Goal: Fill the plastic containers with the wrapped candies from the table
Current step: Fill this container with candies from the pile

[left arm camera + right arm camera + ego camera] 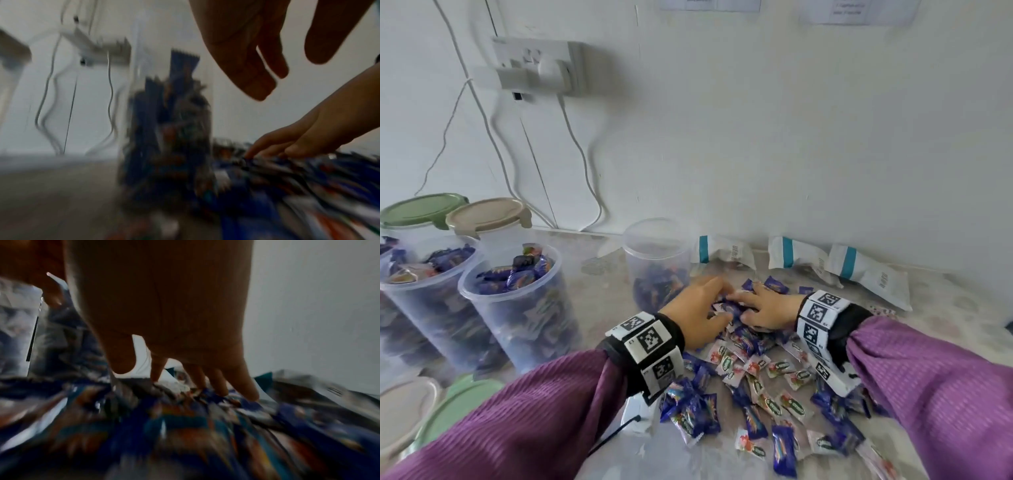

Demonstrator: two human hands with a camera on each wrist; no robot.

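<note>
A heap of wrapped candies (753, 373), blue and white, is spread over the table in front of me. My left hand (717, 303) and right hand (744, 308) face each other at the heap's far end, with a clump of blue candies (731, 308) between them. The left wrist view shows my left hand (292, 78) with straight fingers above the pile, holding nothing. My right hand (185, 382) has its fingertips (249, 395) pressed down on the wrappers. A clear container (657, 263), partly filled, stands just behind my left hand.
Two full clear containers (513, 301) (417, 291) stand at the left, with a green lid (421, 209) and a beige lid (486, 214) behind them. Two more lids (458, 407) lie at the front left. White bags (722, 251) (869, 274) rest against the wall.
</note>
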